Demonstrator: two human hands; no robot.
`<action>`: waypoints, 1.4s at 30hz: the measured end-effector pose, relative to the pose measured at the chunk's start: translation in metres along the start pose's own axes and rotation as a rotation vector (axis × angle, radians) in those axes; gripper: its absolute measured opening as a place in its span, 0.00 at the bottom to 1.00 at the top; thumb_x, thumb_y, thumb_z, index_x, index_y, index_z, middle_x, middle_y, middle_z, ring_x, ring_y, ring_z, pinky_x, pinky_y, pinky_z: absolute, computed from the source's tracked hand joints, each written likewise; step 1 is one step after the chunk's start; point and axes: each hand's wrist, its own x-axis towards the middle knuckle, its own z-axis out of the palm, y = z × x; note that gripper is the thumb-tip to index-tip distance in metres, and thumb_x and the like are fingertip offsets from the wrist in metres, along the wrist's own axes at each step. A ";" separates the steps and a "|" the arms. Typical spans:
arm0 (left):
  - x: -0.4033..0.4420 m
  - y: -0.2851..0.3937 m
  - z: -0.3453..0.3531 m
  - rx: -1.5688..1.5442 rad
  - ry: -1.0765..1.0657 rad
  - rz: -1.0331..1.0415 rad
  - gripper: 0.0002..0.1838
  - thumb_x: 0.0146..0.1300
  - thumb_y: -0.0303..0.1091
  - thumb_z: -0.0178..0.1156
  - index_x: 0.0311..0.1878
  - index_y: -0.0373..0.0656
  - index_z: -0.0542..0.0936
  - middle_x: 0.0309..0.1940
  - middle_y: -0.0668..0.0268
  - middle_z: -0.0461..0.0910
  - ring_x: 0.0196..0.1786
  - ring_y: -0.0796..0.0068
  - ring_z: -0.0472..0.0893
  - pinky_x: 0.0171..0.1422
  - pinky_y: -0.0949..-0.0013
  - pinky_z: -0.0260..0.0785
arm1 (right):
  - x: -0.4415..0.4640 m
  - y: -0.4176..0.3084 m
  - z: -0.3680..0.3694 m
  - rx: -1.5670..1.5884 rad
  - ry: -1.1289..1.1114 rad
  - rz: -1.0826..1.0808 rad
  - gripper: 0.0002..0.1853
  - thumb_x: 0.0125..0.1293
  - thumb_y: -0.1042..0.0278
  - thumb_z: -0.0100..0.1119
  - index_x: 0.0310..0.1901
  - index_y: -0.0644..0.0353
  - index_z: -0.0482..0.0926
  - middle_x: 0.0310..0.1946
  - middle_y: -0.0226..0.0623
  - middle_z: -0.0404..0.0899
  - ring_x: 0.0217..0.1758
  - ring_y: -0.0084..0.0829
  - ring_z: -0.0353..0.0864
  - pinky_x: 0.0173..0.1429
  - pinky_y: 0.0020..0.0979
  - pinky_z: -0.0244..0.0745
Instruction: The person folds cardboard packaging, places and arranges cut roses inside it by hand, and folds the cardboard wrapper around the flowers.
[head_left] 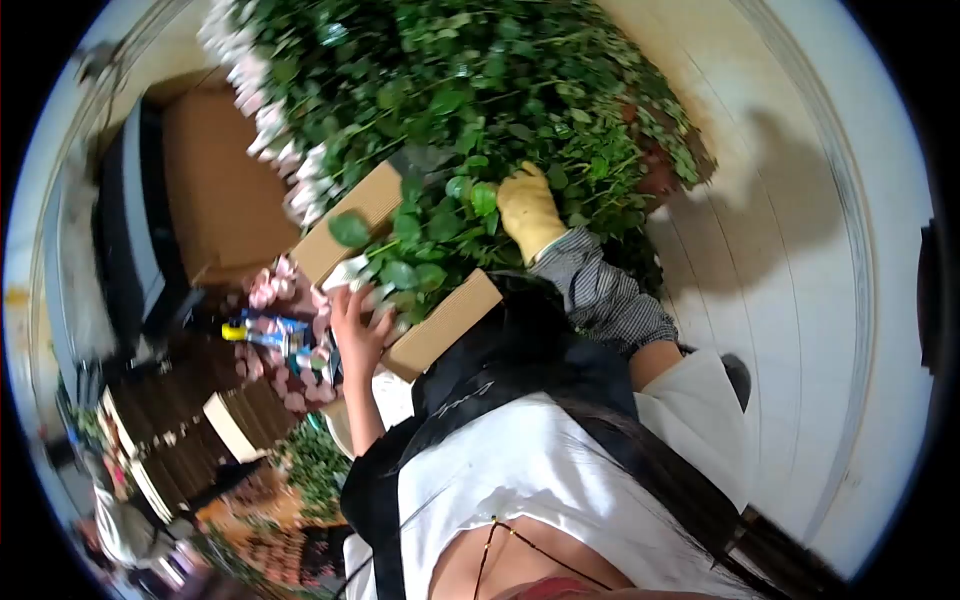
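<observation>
A bunch of leafy roses (422, 272) lies across my lap, between two upright flaps of a cardboard wrap (445, 325). My left hand (358, 325) is bare, with its fingers spread at the head end of the bunch, touching the pale blooms (346, 272) beside the near flap. In a yellow glove, my right hand (528, 205) is closed around the leafy stems at the far end of the bunch. Leaves partly cover its fingertips. A striped sleeve covers that forearm.
A large heap of leafy roses (480, 80) fills the space ahead, its pale heads (260, 110) on the left. An open cardboard-lined box (220, 170), a blue-and-yellow tool (275, 333), scattered pink petals (285, 380) and stacked cardboard (170, 430) sit left. White floor (780, 330) lies right.
</observation>
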 end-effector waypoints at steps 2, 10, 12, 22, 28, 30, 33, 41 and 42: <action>-0.007 -0.007 0.000 0.004 -0.016 -0.036 0.30 0.51 0.30 0.75 0.60 0.45 0.80 0.68 0.47 0.68 0.68 0.45 0.71 0.70 0.54 0.66 | -0.009 -0.009 -0.007 -0.002 -0.098 0.114 0.15 0.71 0.63 0.49 0.42 0.50 0.88 0.43 0.30 0.87 0.53 0.33 0.82 0.75 0.42 0.57; 0.002 -0.006 0.000 0.203 -0.050 0.070 0.33 0.52 0.36 0.76 0.63 0.48 0.77 0.63 0.50 0.68 0.66 0.45 0.69 0.68 0.48 0.63 | 0.001 -0.011 0.065 0.396 0.393 0.118 0.22 0.64 0.77 0.55 0.59 0.49 0.80 0.60 0.38 0.77 0.66 0.43 0.71 0.80 0.47 0.54; 0.000 -0.009 0.003 0.240 -0.055 0.068 0.34 0.51 0.37 0.76 0.63 0.49 0.77 0.64 0.50 0.67 0.67 0.45 0.68 0.68 0.48 0.62 | 0.016 0.006 0.069 0.896 0.214 0.156 0.28 0.59 0.85 0.58 0.60 0.51 0.78 0.55 0.43 0.79 0.55 0.46 0.78 0.75 0.45 0.65; -0.039 -0.032 -0.014 -0.237 0.065 -0.290 0.21 0.73 0.37 0.62 0.62 0.34 0.73 0.42 0.57 0.83 0.44 0.70 0.82 0.49 0.67 0.73 | -0.048 -0.088 -0.087 0.959 0.388 -0.557 0.35 0.57 0.78 0.68 0.67 0.48 0.70 0.43 0.37 0.84 0.46 0.35 0.85 0.46 0.39 0.85; -0.023 0.026 -0.036 0.016 -0.278 -0.437 0.22 0.68 0.49 0.65 0.43 0.35 0.84 0.31 0.57 0.86 0.34 0.65 0.84 0.41 0.64 0.74 | -0.029 -0.145 -0.047 0.086 -0.381 -0.644 0.08 0.64 0.65 0.60 0.37 0.51 0.89 0.34 0.28 0.88 0.36 0.31 0.87 0.33 0.39 0.80; -0.023 0.026 -0.036 0.051 -0.385 -0.444 0.21 0.67 0.47 0.67 0.39 0.33 0.84 0.31 0.55 0.85 0.34 0.63 0.83 0.41 0.64 0.73 | -0.020 -0.144 -0.045 0.137 -0.379 -0.757 0.09 0.63 0.61 0.58 0.39 0.50 0.87 0.34 0.32 0.89 0.37 0.35 0.88 0.34 0.41 0.79; -0.037 0.001 -0.019 -0.131 -0.250 -0.317 0.19 0.66 0.44 0.68 0.38 0.33 0.84 0.30 0.55 0.83 0.32 0.63 0.81 0.39 0.63 0.72 | -0.018 -0.141 -0.042 0.090 -0.392 -0.809 0.11 0.63 0.59 0.58 0.41 0.50 0.87 0.36 0.32 0.89 0.39 0.34 0.88 0.35 0.42 0.80; -0.046 0.008 -0.016 -0.578 0.013 -0.376 0.11 0.68 0.28 0.62 0.30 0.36 0.74 0.26 0.68 0.70 0.32 0.77 0.67 0.39 0.71 0.61 | -0.008 -0.160 -0.040 -0.170 -0.474 -0.870 0.11 0.65 0.68 0.59 0.45 0.49 0.89 0.40 0.28 0.90 0.44 0.34 0.89 0.36 0.41 0.81; -0.051 0.000 -0.015 -0.670 0.135 -0.406 0.11 0.70 0.29 0.59 0.31 0.36 0.74 0.28 0.69 0.69 0.34 0.79 0.66 0.41 0.72 0.61 | -0.006 -0.165 -0.036 -0.208 -0.496 -0.841 0.13 0.63 0.68 0.61 0.48 0.48 0.88 0.41 0.29 0.90 0.45 0.34 0.89 0.38 0.41 0.82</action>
